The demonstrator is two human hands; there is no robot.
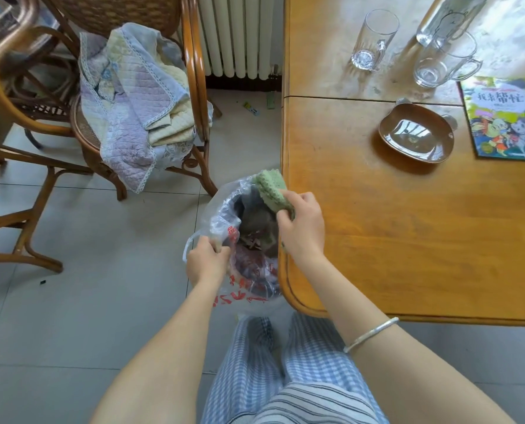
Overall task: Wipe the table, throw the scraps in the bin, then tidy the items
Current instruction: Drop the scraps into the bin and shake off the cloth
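A bin [256, 283] lined with a clear plastic bag [221, 209] printed in red stands on the floor against the left edge of the wooden table [377, 228]. Dark scraps [252, 237] lie inside it. My left hand [206, 261] grips the bag's near rim. My right hand [301, 231] holds a green knitted cloth [273, 188] over the bin's mouth, right at the table's edge. On the table sit a brown dish [415, 137], a tall glass [374, 41], a glass mug [444, 61], a glass bottle [447, 16] and a colourful children's book [506, 117].
A rattan chair [193, 71] draped with a quilted blanket [132, 96] stands left of the bin, more rattan chairs beyond it. A white radiator [239, 35] lines the wall. Small wrappers [252, 108] lie on the tiled floor. My legs in checked trousers [285, 362] are below.
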